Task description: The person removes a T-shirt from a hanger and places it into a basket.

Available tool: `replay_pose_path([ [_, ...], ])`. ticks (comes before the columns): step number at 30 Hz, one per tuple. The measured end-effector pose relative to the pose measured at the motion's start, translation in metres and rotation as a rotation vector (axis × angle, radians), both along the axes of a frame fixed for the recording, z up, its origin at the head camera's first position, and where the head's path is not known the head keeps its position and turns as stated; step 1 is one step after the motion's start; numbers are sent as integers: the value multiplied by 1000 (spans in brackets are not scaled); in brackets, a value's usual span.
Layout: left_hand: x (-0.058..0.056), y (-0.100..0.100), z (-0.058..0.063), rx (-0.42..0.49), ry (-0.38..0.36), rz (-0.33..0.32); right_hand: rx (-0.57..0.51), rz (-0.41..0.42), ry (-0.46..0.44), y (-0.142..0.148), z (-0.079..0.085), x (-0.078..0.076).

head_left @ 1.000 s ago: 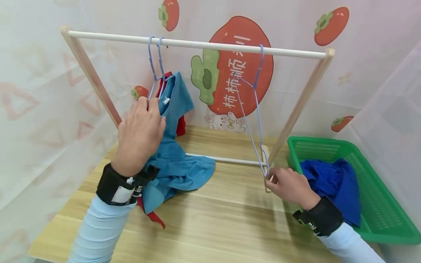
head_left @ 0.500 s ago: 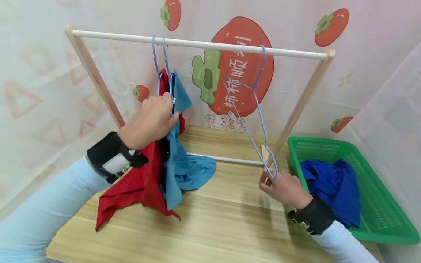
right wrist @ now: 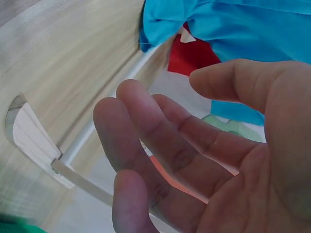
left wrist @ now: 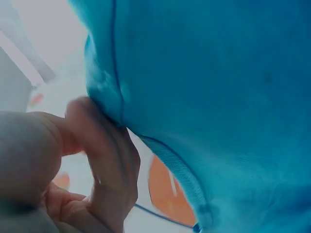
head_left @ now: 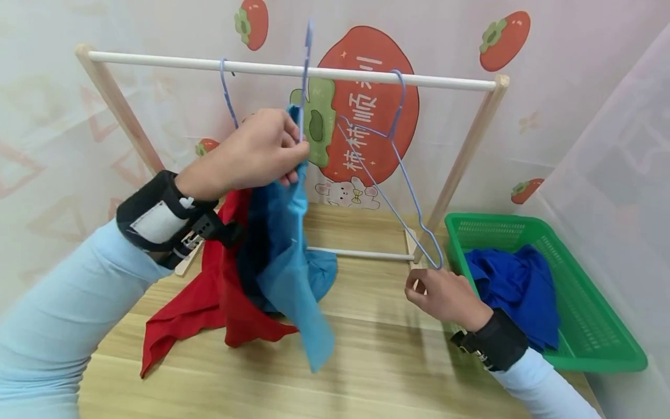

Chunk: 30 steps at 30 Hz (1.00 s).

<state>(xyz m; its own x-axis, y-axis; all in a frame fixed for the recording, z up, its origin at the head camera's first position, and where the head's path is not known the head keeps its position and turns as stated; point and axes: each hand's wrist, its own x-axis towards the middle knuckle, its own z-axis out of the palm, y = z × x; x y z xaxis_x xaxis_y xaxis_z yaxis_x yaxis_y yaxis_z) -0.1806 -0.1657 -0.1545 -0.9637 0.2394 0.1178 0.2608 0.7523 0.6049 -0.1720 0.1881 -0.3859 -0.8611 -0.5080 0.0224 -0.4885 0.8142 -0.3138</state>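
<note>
In the head view my left hand [head_left: 267, 145] pinches a lilac clothes hanger [head_left: 304, 87] that carries a light blue shirt [head_left: 297, 279]. Its hook stands up past the rail, in front of it. The left wrist view has the curled fingers at the edge of the blue fabric [left wrist: 209, 87]. Behind that hand a red garment [head_left: 230, 297] hangs down to the table, partly hidden, below another hanger's hook [head_left: 227, 93]. My right hand [head_left: 447, 299] holds nothing, fingers loosely bent with gaps between them, just below the bottom corner of a bare hanger [head_left: 391, 135] on the rail.
The white rail [head_left: 350, 74] spans a wooden-legged rack standing on the wood-grain table [head_left: 377, 361]. To the right, a green basket [head_left: 607, 331] holds a dark blue cloth [head_left: 523, 291]. A printed curtain [head_left: 450, 35] hangs behind the rack.
My left hand has lifted the blue shirt's hanger off the rail and brought it rightwards, away from the red garment. My right hand has left the bare hanger's corner, which it pinched earlier.
</note>
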Motion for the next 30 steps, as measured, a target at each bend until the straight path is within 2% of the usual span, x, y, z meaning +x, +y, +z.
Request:
replay_pose_path([
  [2, 7, 11, -3, 59, -69, -56, -6, 0, -4, 2, -1, 2],
  [5, 18, 24, -21, 139, -162, -128, -18, 8, -22, 3, -2, 6],
  [9, 30, 36, -59, 227, -277, -179, -20, 9, -45, 1, -3, 10],
  [14, 39, 42, -111, 320, -413, -196, -23, 8, -59, -3, -2, 12],
  [18, 37, 47, -153, 395, -494, -214, -52, 28, -36, -12, 1, 18],
  [21, 31, 54, -186, 450, -512, -223, -125, 70, 3, -27, 2, 24],
  [25, 18, 63, -225, 520, -487, -225, -224, 137, 61, -53, -4, 34],
  [30, 4, 71, -257, 586, -433, -193, -219, 136, 193, -75, -26, 36],
])
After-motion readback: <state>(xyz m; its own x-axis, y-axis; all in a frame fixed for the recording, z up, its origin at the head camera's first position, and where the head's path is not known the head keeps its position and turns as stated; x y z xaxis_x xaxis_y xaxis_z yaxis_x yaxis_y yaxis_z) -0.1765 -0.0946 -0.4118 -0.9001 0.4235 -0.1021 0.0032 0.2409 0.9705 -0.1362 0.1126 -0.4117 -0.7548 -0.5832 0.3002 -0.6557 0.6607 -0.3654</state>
